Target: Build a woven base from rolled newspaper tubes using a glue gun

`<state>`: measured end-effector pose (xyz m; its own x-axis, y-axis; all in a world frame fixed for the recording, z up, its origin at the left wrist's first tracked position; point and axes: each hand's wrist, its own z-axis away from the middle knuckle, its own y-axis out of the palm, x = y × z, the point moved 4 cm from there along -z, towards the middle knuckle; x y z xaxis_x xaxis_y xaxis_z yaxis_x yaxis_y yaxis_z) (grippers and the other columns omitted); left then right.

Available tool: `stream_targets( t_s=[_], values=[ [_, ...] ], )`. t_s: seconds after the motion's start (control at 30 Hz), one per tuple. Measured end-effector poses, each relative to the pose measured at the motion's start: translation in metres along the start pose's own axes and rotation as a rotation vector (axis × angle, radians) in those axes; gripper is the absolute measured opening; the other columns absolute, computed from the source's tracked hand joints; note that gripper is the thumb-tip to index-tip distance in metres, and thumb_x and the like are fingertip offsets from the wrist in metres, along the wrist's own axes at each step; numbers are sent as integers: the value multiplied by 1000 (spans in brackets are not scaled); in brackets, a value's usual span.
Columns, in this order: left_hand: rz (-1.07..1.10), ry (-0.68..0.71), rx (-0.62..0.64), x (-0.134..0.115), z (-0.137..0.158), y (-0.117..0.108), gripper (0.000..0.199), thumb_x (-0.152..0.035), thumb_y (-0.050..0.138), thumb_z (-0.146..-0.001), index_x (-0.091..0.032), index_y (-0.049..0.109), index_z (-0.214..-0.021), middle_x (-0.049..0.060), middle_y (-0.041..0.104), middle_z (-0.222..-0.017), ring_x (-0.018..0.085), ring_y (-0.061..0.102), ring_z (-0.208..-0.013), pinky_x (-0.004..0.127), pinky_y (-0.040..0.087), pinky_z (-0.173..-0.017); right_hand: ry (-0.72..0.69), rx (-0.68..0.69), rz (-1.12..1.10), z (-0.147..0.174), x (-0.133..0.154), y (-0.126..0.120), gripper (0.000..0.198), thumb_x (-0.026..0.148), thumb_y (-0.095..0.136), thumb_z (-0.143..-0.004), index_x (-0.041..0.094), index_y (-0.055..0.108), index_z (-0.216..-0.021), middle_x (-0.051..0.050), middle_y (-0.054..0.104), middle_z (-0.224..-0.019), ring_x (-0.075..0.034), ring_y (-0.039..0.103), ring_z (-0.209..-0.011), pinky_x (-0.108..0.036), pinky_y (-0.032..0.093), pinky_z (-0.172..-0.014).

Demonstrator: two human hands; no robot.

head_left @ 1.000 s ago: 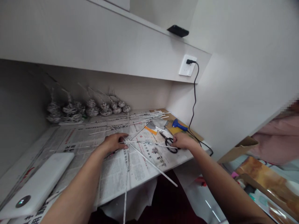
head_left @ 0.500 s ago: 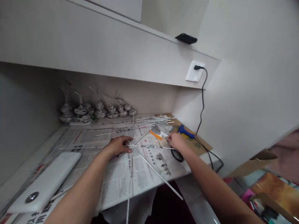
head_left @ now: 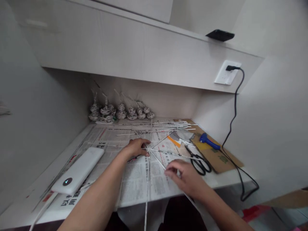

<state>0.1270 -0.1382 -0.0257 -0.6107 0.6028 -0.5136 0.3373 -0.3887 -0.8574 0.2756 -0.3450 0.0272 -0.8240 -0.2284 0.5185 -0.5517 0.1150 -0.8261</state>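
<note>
Several thin paper sticks (head_left: 154, 150) crossed in a star near the middle of the newspaper-covered desk (head_left: 113, 141). Your left hand (head_left: 136, 147) lay flat with its fingertips pressing the crossing point, apparently to keep the spokes from shifting. Your right hand (head_left: 185, 176) hovered near the front edge over the spoke running toward you, fingers curled loosely; whether it pinched that stick I cannot tell. Black scissors (head_left: 199, 162) lay just right of it, within easy reach, and a white power bank (head_left: 78, 170) sat toward the left edge.
</note>
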Motion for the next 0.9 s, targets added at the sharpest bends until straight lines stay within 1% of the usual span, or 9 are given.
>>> stream_targets(
  t_s=[0.03,0.1,0.2,0.27,0.37,0.5,0.63,0.77,0.9],
  values=[
    [1,5,-3,0,0,0,75,-47,77,-55,-29,58,-125,2,68,-97,22,62,-93,26,43,-77,-43,40,-60,5,16,9,24,38,54,-87,22,65,-102,-2,65,-83,-15,56,-77,-26,39,-73],
    [2,13,-15,0,-1,1,75,-48,77,-54,-30,58,-124,1,69,-96,22,62,-92,26,42,-77,-106,161,-102,14,40,26,34,42,57,-86,27,61,-116,-2,65,-87,-16,56,-82,-28,39,-75],
    [-2,13,-36,1,-2,1,74,-47,78,-53,-29,59,-122,0,69,-93,21,62,-88,25,42,-75,-142,294,-105,26,54,43,32,45,56,-86,28,63,-112,-3,66,-86,-17,56,-85,-28,40,-75],
    [4,23,-52,2,-2,1,72,-45,78,-54,-28,60,-122,0,68,-90,20,62,-84,25,41,-72,-134,322,-112,30,55,47,28,43,54,-88,26,65,-108,-3,66,-88,-16,56,-86,-28,40,-76],
    [32,45,-74,1,-3,1,68,-42,77,-56,-25,61,-120,0,67,-84,18,61,-78,24,41,-67,-93,317,-135,37,50,51,26,38,52,-89,23,64,-107,-4,67,-90,-16,57,-87,-28,40,-78],
    [123,90,-84,-1,-3,0,63,-43,74,-59,-20,63,-117,0,65,-77,17,59,-70,24,41,-64,-89,359,-186,50,46,64,32,40,58,-86,25,64,-113,-4,68,-96,-17,59,-91,-27,41,-79],
    [180,86,-122,-2,-4,1,53,-48,70,-63,-16,67,-106,2,65,-76,17,59,-71,25,42,-66,-80,434,-268,61,44,74,35,41,61,-83,26,64,-115,-5,69,-98,-17,61,-91,-26,42,-78],
    [153,82,-144,-5,-5,5,49,-47,70,-63,-16,69,-101,3,66,-76,18,60,-70,26,42,-66,-28,425,-332,67,38,74,35,40,61,-83,27,64,-116,-4,69,-100,-16,62,-91,-26,43,-79],
    [120,66,-145,-10,-3,6,48,-45,71,-63,-16,69,-101,3,67,-75,18,60,-70,25,41,-64,7,402,-352,72,32,76,33,42,63,-80,26,67,-109,-3,69,-95,-16,62,-87,-27,43,-78]
  ],
)
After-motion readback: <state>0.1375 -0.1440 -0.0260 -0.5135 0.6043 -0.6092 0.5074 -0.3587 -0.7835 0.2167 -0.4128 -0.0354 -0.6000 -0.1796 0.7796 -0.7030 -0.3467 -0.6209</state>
